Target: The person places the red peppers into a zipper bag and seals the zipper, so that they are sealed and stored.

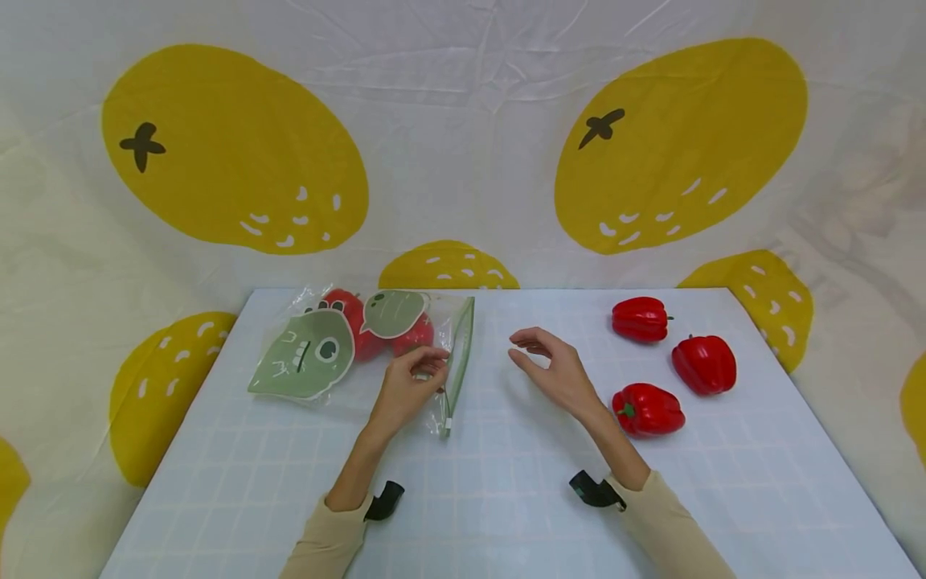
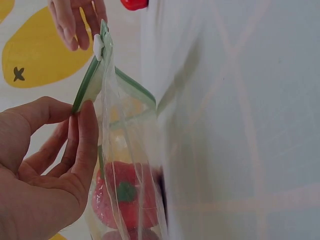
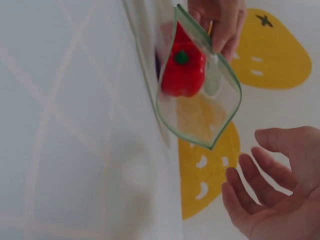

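A clear plastic zip bag (image 1: 362, 366) lies on the left half of the far part of the worktop (image 1: 506, 515), its mouth turned to the right. The plastic is see-through and wrinkled, printed with a large green cartoon head that has one round eye and white teeth, and with a second, smaller green patch at the far side. A green strip (image 1: 464, 350) edges the mouth, with a small white slider (image 1: 448, 424) at its near end; the right wrist view shows that mouth gaping. Inside sit glossy red peppers (image 1: 415, 336), at least two, toward the far side of the bag; one shows a green stem end in both wrist views. The left hand (image 1: 411, 384) is at the bag's right end, thumb and fingertips pinching the green edge, so the bag's body stretches away to the left of it. The right hand (image 1: 553, 370) is raised above the worktop to the right of the mouth, apart from the bag, its fingers loosely bent and its thumb well away from them. Farther right lie three loose red peppers: a far one (image 1: 640, 319), a rightmost one (image 1: 705, 364), and a near one (image 1: 648, 409) just beside the right forearm.
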Motion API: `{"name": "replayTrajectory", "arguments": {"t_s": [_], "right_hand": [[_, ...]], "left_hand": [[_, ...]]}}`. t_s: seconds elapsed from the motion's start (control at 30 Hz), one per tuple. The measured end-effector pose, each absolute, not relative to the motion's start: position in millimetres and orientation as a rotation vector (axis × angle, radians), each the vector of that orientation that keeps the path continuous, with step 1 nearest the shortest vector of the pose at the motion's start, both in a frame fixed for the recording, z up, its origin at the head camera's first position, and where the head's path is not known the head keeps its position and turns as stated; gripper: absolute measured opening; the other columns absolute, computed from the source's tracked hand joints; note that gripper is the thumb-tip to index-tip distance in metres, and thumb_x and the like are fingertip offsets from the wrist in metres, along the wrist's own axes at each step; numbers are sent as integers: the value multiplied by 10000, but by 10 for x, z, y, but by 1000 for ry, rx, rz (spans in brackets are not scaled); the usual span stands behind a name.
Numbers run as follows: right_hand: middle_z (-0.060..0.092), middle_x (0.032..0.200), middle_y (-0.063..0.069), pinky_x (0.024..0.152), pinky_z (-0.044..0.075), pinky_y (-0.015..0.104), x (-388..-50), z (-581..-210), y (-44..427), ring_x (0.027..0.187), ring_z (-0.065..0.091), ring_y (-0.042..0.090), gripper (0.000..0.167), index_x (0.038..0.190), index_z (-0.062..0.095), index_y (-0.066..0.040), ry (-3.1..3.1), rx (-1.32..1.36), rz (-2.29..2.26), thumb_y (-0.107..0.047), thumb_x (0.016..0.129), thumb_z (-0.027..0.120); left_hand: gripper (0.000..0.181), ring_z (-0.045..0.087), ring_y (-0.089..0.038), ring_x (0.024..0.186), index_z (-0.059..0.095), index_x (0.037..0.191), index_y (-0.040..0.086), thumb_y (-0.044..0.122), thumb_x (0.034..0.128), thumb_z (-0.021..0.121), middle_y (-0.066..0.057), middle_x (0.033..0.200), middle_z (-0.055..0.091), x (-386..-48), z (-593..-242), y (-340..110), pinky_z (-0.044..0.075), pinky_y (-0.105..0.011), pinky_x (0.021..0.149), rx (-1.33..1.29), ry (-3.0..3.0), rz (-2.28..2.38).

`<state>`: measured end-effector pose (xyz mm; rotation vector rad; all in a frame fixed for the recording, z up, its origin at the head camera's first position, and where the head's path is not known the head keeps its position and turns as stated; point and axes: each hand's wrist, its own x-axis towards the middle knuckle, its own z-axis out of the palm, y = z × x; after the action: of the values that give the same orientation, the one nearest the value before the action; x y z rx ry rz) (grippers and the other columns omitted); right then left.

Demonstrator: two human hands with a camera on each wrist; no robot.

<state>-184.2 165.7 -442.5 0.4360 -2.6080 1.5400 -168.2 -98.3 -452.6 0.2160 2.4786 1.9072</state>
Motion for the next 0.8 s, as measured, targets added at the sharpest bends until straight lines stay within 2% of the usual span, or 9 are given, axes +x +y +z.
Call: {"name": "replayTrajectory", "arguments": {"t_s": [0.27,0.5,0.8], "right_hand": [[697,1228,63,1058,505,474,-1740,-4355,1820,1163,630,264,304,1237,677,-93,-2635,389,1430,-217,966,735],[680,1272,89,1041,497,564,-1635,-4338,1973,1200,614,319,344,1267,665,-103,-2657,331,1388,-234,958,742],[653,1318,109,1017,502,600,-1497,-4337,2179,1240,580,368,406,1300,649,-118,-2706,245,1309,-256,936,764]], "left_hand": [[228,663,-230,893,729,1165,33,34,937,734,-103,990,709,-1704,-4552,-997,604,-232,703,234,2470,1907],[219,664,-243,895,730,1162,29,42,943,730,-107,989,711,-1706,-4561,-996,599,-223,696,230,2466,1916],[226,662,-222,896,730,1161,41,38,935,736,-91,985,710,-1702,-4556,-1001,600,-224,713,228,2478,1897]]}}
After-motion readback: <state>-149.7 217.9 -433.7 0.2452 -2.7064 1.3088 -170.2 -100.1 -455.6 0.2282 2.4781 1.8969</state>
